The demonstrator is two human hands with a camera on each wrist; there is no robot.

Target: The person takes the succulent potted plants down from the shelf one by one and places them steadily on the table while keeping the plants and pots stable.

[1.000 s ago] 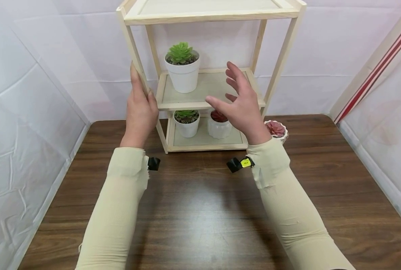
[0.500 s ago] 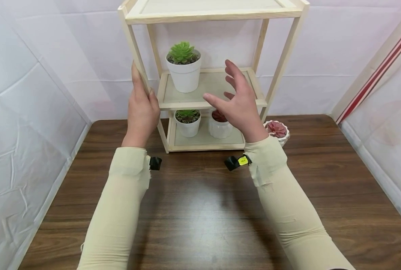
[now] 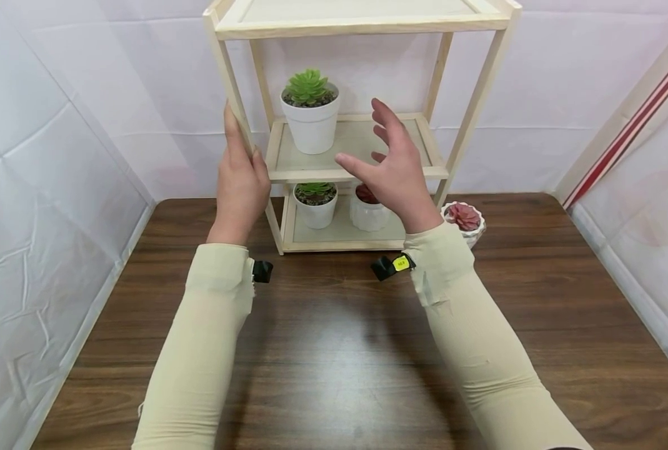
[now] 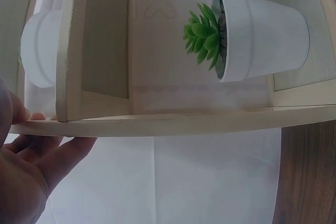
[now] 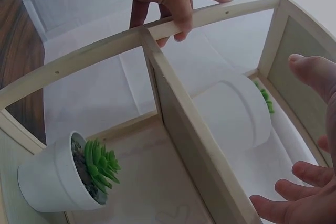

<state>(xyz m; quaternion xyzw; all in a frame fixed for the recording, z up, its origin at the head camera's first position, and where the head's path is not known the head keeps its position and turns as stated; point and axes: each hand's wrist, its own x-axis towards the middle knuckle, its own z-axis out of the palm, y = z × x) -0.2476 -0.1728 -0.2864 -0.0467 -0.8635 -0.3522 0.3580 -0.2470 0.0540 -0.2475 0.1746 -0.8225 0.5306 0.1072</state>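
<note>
A pale wooden three-tier shelf rack (image 3: 478,106) stands at the back of the table. My left hand (image 3: 242,187) grips its left front post, thumb in front and fingers along the outer side. My right hand (image 3: 398,172) is held before the right part of the middle shelf, fingers spread and holding nothing. On that shelf's left side stands a white pot with a green succulent (image 3: 310,128). The bottom shelf bears a smaller green succulent pot (image 3: 317,212) and a white ribbed pot with a red succulent (image 3: 367,215), partly hidden by the middle shelf and right hand.
Right of the rack, a white scalloped pot with a pinkish-red succulent (image 3: 464,219) stands on the dark wooden table (image 3: 322,350). White cloth walls (image 3: 581,81) surround the table, with a red-striped strip (image 3: 620,119) at the right.
My right hand has drifted slightly left across the middle shelf's front. The rack and left hand appear a little farther right in the head view, the grip unchanged.
</note>
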